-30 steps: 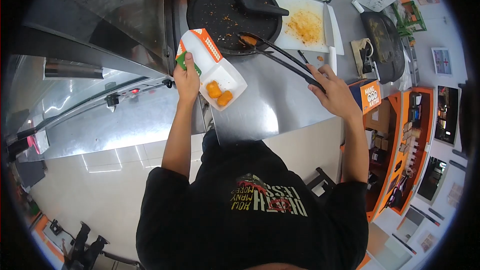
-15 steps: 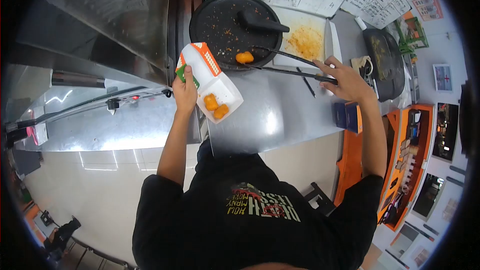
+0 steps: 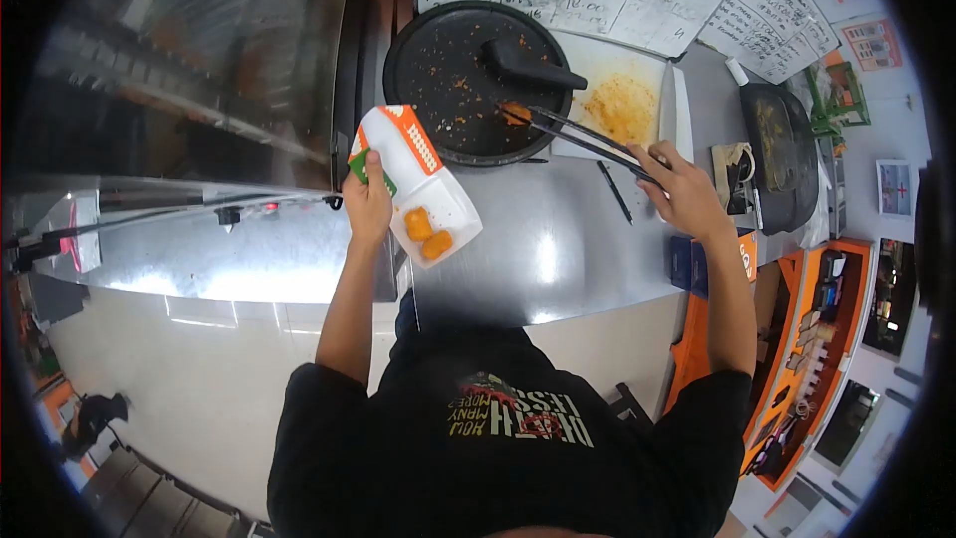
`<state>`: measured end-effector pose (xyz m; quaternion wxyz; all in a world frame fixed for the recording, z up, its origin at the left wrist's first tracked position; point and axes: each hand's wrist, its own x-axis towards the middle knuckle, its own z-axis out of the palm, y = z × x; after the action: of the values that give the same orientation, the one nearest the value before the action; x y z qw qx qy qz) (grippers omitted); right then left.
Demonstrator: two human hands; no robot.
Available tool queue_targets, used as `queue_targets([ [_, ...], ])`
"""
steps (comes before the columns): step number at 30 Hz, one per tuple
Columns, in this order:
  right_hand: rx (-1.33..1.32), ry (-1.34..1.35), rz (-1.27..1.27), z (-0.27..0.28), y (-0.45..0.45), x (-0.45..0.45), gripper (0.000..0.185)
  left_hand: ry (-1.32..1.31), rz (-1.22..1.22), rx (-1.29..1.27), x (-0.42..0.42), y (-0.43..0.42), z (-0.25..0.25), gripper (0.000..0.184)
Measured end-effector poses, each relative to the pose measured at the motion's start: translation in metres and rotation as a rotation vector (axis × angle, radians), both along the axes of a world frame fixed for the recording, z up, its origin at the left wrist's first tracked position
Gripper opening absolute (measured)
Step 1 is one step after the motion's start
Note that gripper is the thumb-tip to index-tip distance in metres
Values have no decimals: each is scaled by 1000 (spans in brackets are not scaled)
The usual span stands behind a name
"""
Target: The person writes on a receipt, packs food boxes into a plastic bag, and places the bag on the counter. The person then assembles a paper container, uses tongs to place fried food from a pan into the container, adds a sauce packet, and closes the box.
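Note:
My left hand [image 3: 369, 207] grips an open white and orange paper food box [image 3: 455, 201], thumb on its green flap. Two golden nuggets [image 3: 436, 244] lie in the box's near half. In my right hand [image 3: 679, 187] are long black tongs [image 3: 588, 139], their tips at a nugget [image 3: 516, 114] in the round black pan [image 3: 428, 90]. The tips look close together on it; whether they pinch it firmly I cannot tell. Crumbs dot the pan, and a black-handled tool [image 3: 528, 68] lies inside it.
Right of the pan lies a white cutting board [image 3: 588, 70] with orange crumbs and a broad knife blade [image 3: 676, 105]. A black pen [image 3: 615, 193] rests on the steel counter [image 3: 538, 269]. A dark lidded container [image 3: 782, 159] stands at right, a glass-fronted cabinet [image 3: 239, 60] at left.
The tongs have swung left and up over the pan, and their arms have closed together at the nugget. That nugget sits slightly farther right in the pan. The view has shifted a little.

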<state>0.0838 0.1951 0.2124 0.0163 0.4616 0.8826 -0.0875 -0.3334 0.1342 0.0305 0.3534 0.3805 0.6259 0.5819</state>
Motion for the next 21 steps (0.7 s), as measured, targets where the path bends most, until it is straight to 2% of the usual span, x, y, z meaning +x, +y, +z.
queue_targets([
  [4, -161, 96, -37, 20, -38, -9, 56, 57, 0, 26, -3, 0, -6, 42],
  [9, -30, 52, -40, 9, -57, -4, 67, -85, -26, 20, -3, 1, -9, 41],
  [16, -168, -38, -208, 27, -56, 10, 65, 10, -42, 47, -6, 1, -8, 43],
  [21, -96, 27, -132, 0, -53, 15, 60, -50, -42, 10, -4, 0, -6, 43],
])
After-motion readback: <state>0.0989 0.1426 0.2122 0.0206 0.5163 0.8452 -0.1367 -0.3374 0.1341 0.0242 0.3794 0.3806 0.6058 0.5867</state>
